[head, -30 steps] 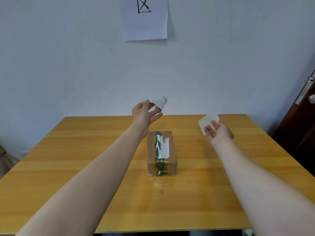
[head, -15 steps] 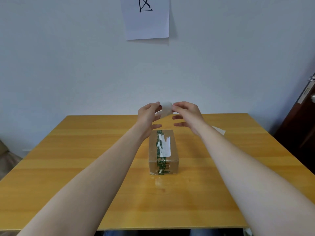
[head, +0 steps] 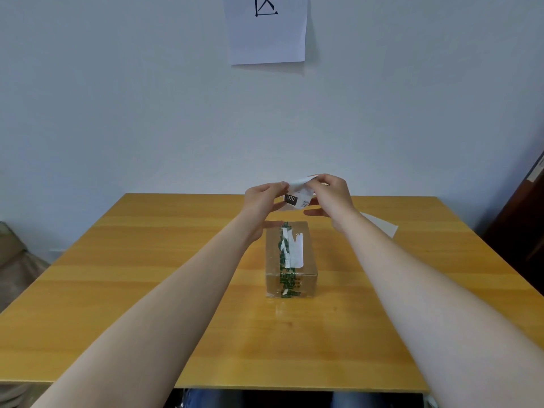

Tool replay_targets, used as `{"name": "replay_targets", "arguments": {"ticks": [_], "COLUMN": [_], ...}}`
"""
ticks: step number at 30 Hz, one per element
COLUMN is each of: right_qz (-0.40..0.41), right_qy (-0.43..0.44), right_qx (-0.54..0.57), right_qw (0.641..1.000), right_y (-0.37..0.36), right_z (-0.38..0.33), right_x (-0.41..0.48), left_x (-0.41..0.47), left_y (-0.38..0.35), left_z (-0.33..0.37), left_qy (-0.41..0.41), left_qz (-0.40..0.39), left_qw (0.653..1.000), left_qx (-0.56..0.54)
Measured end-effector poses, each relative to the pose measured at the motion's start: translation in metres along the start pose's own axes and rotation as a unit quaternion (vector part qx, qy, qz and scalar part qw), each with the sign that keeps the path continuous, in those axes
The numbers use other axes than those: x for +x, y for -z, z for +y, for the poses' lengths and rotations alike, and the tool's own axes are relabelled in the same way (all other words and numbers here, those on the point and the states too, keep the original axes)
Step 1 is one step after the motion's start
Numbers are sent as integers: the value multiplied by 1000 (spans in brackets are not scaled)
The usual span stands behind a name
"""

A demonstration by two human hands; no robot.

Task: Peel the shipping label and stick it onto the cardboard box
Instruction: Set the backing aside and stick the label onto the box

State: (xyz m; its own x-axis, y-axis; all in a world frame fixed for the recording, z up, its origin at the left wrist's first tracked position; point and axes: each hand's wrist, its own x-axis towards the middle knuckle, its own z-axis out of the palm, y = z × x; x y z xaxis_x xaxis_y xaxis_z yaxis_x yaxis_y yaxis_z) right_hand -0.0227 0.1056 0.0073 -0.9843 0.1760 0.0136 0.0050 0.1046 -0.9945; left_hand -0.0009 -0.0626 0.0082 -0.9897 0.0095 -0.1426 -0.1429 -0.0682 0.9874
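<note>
A small cardboard box [head: 309, 260] sealed with green-printed tape and bearing white label scraps on top stands in the middle of the wooden table [head: 147, 275]. Above its far end I hold a white shipping label [head: 297, 195] with a black "070" patch, curled between both hands. My left hand [head: 265, 201] pinches its left edge and my right hand [head: 332, 195] pinches its upper right edge. The label is in the air, apart from the box.
A white backing sheet [head: 379, 225] lies flat on the table behind my right forearm. A paper sheet with a black mark [head: 266, 28] hangs on the wall. A dark door [head: 524, 225] stands at the right edge.
My right hand dropped the backing sheet on the table and came over to the label in my left hand. Both hands now stretch the label out so its printed face shows.
</note>
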Motion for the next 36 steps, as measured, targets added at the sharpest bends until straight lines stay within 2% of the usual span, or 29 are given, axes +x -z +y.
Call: {"name": "replay_targets", "arguments": {"ticks": [3,7,13,24,29,36], "right_qz": [-8,-13,-11,-6,17,10], "right_qy": [-27,-54,-69,-100,-62,-45], "right_qx": [27,29,33,34,-22,-14], "right_qw": [999,998,997,994,998,999], "right_y": [2,2,1,-1,-7,-13], "right_z": [7,16,33,59,70,83], "right_x": [1,2,6,12,16,20], "left_x": [0,-3,-5,0,5,22], "left_y": [3,7,16,32,28,21], "left_z": [-12,-24,-35,-66,-76,-88], "left_qy": [7,-32,-107,-184,-205,-232], "left_qz": [17,9,-40,-51,-20,0], "left_qw": [1000,994,958,944,943,937], "left_qx": [22,101,263,269,260,262]}}
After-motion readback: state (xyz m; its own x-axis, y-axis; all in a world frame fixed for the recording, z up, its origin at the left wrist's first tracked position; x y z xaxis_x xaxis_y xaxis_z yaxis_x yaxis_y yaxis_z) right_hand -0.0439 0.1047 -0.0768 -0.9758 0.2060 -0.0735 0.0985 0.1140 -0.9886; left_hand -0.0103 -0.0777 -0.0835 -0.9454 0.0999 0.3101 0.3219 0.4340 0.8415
